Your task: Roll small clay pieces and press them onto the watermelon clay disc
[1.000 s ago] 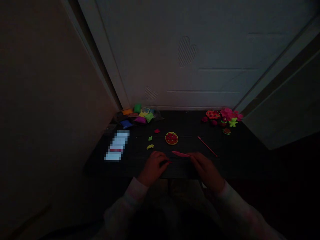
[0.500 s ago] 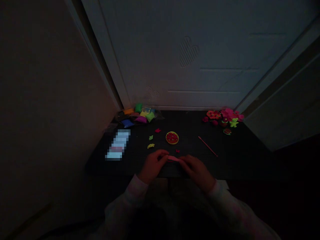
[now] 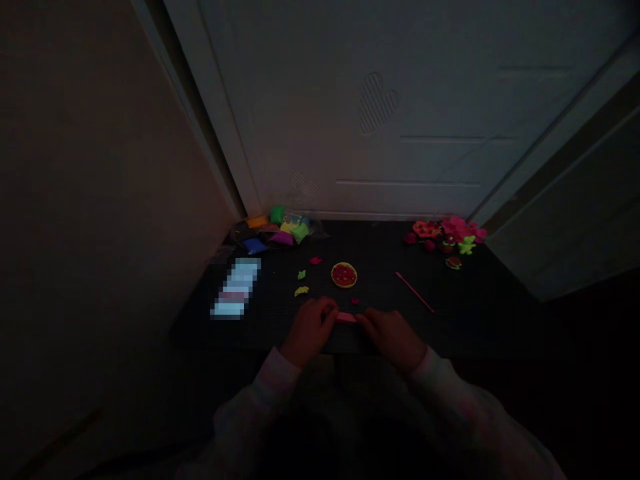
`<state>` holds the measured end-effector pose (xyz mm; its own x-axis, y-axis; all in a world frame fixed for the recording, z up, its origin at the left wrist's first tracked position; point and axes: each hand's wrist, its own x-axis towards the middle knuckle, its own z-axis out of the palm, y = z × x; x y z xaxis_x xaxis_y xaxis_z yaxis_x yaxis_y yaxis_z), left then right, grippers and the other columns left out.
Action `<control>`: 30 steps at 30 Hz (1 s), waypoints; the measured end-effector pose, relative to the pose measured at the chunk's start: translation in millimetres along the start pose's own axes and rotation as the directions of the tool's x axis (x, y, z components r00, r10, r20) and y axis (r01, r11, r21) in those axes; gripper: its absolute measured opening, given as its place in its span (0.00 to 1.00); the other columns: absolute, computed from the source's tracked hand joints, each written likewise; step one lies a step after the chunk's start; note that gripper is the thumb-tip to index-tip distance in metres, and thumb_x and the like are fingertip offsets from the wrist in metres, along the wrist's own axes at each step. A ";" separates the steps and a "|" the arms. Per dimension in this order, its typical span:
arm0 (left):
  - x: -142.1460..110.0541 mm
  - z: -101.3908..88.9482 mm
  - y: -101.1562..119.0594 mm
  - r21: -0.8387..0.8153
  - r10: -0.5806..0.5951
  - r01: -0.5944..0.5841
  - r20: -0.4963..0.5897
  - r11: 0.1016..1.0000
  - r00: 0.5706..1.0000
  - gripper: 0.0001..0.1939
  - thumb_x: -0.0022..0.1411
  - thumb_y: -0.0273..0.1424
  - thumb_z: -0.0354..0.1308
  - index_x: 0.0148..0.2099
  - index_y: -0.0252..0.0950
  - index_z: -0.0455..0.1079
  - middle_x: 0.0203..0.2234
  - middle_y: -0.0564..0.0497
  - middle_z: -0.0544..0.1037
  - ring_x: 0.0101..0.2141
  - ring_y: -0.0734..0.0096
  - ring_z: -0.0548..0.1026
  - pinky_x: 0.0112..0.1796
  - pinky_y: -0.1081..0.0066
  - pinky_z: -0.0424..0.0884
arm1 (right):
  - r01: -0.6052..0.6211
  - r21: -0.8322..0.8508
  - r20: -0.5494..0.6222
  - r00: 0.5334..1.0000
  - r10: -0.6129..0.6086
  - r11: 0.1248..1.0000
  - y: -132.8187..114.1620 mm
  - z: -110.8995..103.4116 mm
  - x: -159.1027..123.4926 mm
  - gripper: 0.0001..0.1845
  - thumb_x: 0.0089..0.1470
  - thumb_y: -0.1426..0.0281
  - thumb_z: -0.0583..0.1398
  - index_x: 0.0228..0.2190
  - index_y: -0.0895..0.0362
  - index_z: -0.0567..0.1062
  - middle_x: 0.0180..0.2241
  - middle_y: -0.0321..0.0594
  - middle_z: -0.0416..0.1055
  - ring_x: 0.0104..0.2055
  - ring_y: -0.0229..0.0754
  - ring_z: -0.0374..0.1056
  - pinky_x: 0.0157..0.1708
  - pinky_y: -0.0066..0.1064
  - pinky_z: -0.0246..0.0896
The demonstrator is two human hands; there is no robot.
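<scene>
The scene is very dark. My left hand (image 3: 309, 329) and my right hand (image 3: 393, 335) meet at the front edge of a dark table (image 3: 475, 313). Between their fingertips lies a pink tool (image 3: 346, 317), and both hands are closed on its ends. A tiny red bit (image 3: 355, 301) sits just beyond the tool. Farther back is a round yellow-rimmed piece with a red centre (image 3: 344, 275). Small yellow-green scraps (image 3: 301, 291) and a red scrap (image 3: 315, 261) lie to its left.
Coloured clay packets (image 3: 277, 230) are heaped at the back left. A pile of pink, red and green clay shapes (image 3: 450, 237) sits at the back right. A thin pink stick (image 3: 415, 292) lies right of centre. A pale blurred packet (image 3: 236, 289) lies left. A white door stands behind.
My right hand has brought the pink tool left and toward me, and my left hand has closed on its other end. The tiny red bit has appeared on the table.
</scene>
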<state>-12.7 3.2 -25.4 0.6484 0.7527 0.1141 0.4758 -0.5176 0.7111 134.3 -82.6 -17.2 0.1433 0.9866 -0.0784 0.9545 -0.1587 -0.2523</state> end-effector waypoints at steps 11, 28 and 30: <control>-15.2 -8.9 -14.2 0.114 0.130 -0.119 -0.098 0.986 0.987 0.11 0.56 0.25 0.45 0.37 0.37 0.68 0.30 0.50 0.71 0.35 0.68 0.66 0.38 0.67 0.63 | -0.077 -0.110 -0.048 0.996 0.072 0.991 -6.5 4.1 -3.7 0.17 0.57 0.67 0.44 0.27 0.57 0.68 0.28 0.40 0.71 0.32 0.41 0.66 0.32 0.33 0.43; -21.8 -4.6 -10.2 0.287 0.209 -0.225 0.087 0.931 0.974 0.18 0.54 0.24 0.47 0.46 0.44 0.67 0.27 0.50 0.66 0.32 0.68 0.62 0.33 0.67 0.59 | -0.073 -0.187 -0.115 0.992 0.052 0.980 -13.7 10.8 -4.1 0.17 0.57 0.68 0.44 0.27 0.57 0.69 0.29 0.41 0.69 0.34 0.42 0.63 0.32 0.35 0.40; -21.9 -3.8 -10.4 0.307 0.212 -0.231 0.094 0.923 0.973 0.18 0.54 0.24 0.47 0.46 0.44 0.67 0.27 0.50 0.66 0.32 0.67 0.62 0.34 0.66 0.59 | -0.075 -0.191 -0.121 0.991 0.053 0.979 -14.4 10.5 -4.8 0.17 0.57 0.68 0.43 0.27 0.57 0.69 0.29 0.41 0.69 0.34 0.43 0.62 0.32 0.35 0.40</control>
<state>-34.0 -6.4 -32.6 0.7878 0.5838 0.1964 0.4719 -0.7770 0.4166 117.1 -85.5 -23.4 0.2239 0.9743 0.0256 0.9734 -0.2222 -0.0566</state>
